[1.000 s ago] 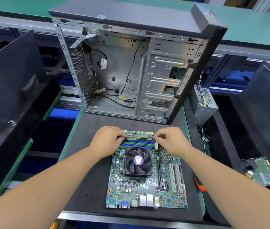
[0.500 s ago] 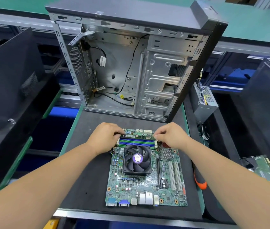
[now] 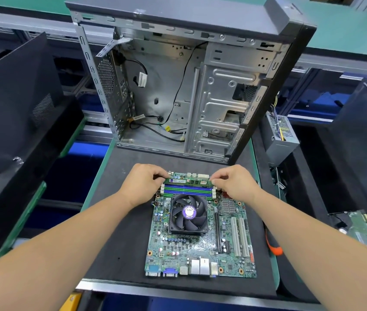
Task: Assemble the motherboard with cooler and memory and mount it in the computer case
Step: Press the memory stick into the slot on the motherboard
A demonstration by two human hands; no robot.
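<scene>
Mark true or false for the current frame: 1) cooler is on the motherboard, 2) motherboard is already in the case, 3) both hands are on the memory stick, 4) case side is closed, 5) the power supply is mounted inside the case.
1) The cooler sits on the motherboard: true.
2) The motherboard is already in the computer case: false. It lies flat on the black mat, in front of the case.
3) The left hand and right hand each hold an end of the memory stick: true.
4) The case side is closed: false. It is open, showing bare metal and loose cables.
5) The power supply is mounted inside the case: false. It sits outside, to the right of the case.
</scene>
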